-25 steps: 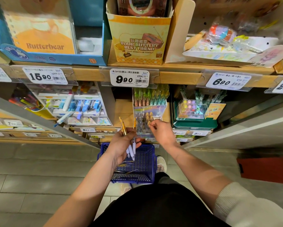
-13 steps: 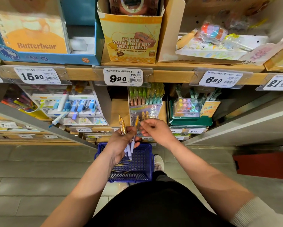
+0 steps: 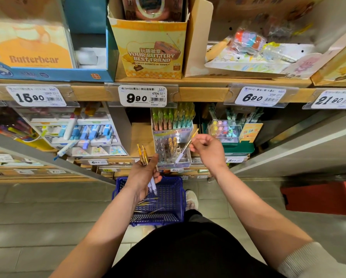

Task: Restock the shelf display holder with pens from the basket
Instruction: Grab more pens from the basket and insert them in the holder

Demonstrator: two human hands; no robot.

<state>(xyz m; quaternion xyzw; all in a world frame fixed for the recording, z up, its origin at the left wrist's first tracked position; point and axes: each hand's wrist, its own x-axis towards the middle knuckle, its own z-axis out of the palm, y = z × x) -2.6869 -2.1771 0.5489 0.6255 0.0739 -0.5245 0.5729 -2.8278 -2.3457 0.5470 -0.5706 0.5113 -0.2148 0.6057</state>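
Note:
A clear pen display holder (image 3: 173, 149) stands on the lower shelf, with a few yellow pens in its front slots and pastel pens in the rows behind. My right hand (image 3: 207, 150) pinches a single pen (image 3: 185, 148) with a yellow top and white tip, tilted down over the holder's right side. My left hand (image 3: 143, 175) grips two pens (image 3: 143, 154), yellow ends up and white tips down, just left of the holder. Below it, on the floor, sits a blue basket (image 3: 168, 197) with several more pens (image 3: 148, 204) in it.
A wooden upper shelf edge (image 3: 200, 94) with price tags overhangs the holder. A correction-tape display (image 3: 82, 133) stands to the left and a green stand with coloured items (image 3: 228, 131) to the right. A red box (image 3: 320, 199) sits on the floor at the right. My shoe (image 3: 191, 199) is next to the basket.
My right hand drew back from the holder, took one pen out of the bunch in my left hand, and moved it right over the holder. The left hand now holds two pens.

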